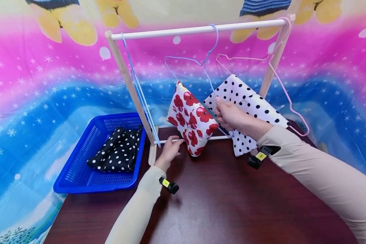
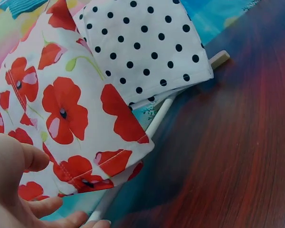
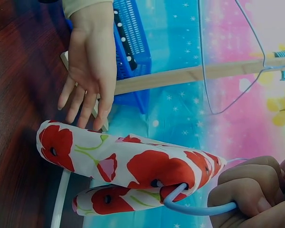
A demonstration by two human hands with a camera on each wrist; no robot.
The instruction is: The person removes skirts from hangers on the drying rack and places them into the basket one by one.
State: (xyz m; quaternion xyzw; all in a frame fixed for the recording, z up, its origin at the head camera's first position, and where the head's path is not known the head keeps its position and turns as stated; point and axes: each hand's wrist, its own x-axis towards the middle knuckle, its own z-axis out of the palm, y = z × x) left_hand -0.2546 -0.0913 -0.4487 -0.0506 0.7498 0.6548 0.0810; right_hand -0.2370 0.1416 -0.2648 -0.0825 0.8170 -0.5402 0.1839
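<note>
A white cloth with red poppies [image 1: 189, 118] hangs folded over a blue wire hanger [image 3: 199, 210], which is hooked on the rack's top rod. My right hand [image 1: 230, 113] grips that hanger by its right side, fingers curled round the wire near the lower corner. In the right wrist view the cloth drapes over the hanger's bar, its two layers a little apart. My left hand [image 1: 170, 150] is low at the cloth's left, with fingers loosely extended and palm towards the cloth. It holds nothing; whether a fingertip touches the fabric, I cannot tell.
A white cloth with black dots [image 1: 244, 98] hangs on a pink hanger [image 1: 247, 58] at the right. Another blue hanger [image 1: 141, 98] hangs at the rack's left post. The blue basket [image 1: 94, 189] holds a black dotted cloth [image 1: 119, 152]. A white top rod [image 1: 177, 32] spans the rack.
</note>
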